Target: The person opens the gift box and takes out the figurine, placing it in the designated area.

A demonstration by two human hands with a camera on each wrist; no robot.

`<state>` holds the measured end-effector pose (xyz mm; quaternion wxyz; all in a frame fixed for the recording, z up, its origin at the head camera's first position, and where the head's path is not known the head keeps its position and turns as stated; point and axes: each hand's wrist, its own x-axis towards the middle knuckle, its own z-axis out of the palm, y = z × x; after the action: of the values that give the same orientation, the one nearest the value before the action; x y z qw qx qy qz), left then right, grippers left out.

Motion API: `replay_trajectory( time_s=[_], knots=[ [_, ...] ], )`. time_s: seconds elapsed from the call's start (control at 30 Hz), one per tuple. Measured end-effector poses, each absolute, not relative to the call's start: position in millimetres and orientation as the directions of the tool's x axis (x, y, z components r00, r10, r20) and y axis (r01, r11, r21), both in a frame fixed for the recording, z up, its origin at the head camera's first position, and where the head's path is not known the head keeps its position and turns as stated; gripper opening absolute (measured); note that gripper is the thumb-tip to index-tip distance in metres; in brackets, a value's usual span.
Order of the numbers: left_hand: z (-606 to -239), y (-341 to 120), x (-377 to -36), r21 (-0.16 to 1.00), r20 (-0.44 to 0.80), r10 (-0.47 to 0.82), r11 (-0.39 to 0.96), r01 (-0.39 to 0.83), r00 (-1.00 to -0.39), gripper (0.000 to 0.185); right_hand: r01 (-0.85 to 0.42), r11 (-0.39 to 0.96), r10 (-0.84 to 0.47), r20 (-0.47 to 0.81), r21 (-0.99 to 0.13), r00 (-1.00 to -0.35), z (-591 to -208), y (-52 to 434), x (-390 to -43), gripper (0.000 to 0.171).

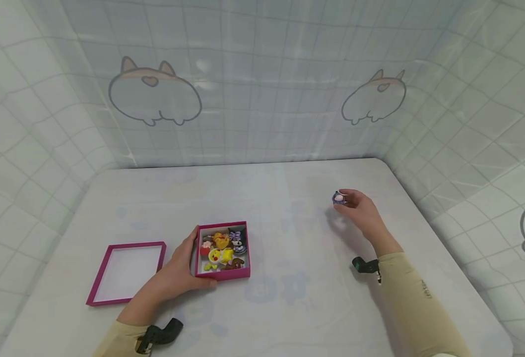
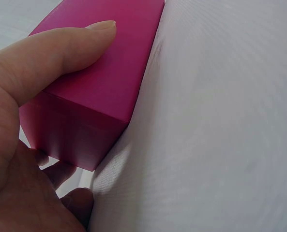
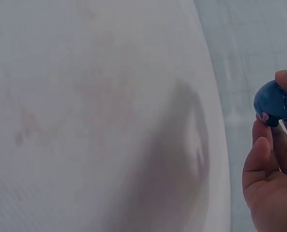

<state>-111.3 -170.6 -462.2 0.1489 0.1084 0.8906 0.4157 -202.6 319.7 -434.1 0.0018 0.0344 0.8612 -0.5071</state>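
My left hand [image 1: 179, 270] grips a magenta box [image 1: 223, 274] by its near left corner, the thumb lying along the front wall. Several small figurines [image 1: 221, 241] fill the box, among them yellow, brown, red and purple-black ones. In the left wrist view the box's magenta wall [image 2: 109, 87] shows close up, standing on the table. Over the table's right side, my right hand [image 1: 364, 214] pinches a small blue figurine [image 3: 271, 102] between thumb and fingers. It hangs above the surface and casts a shadow.
A magenta-rimmed lid [image 1: 96, 282] with a white inside lies left of the box, partly behind my left forearm. The white cloth-covered table [image 1: 289, 317] ends at a curtain with grid lines [image 1: 267, 114] at the back and sides.
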Motion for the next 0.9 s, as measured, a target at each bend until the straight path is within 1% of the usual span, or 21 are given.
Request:
replay_trajectory(
  time_s=[0.5,0.8,0.9],
  knots=[
    [-460.9,-170.6,-110.7,0.768,-0.178,0.315,0.637,0.069,-0.932,0.139,0.151,0.517,0.176,-0.068,-0.842,-0.982,-441.1,348.7,-208.7,0.064],
    [-460.1,-170.6,-109.9,0.769,-0.172,0.315,0.635,0.073,-0.933,0.139,0.206,0.496,0.212,-0.113,-0.844,-0.971,-441.5,368.1,-209.3,0.067],
    [-459.6,-170.5,-109.9,0.769,-0.173,0.317,0.635,0.073,-0.933,0.139,0.225,0.483,0.231,-0.125,-0.846,-0.965,-443.1,372.9,-209.7,0.066]
  ],
)
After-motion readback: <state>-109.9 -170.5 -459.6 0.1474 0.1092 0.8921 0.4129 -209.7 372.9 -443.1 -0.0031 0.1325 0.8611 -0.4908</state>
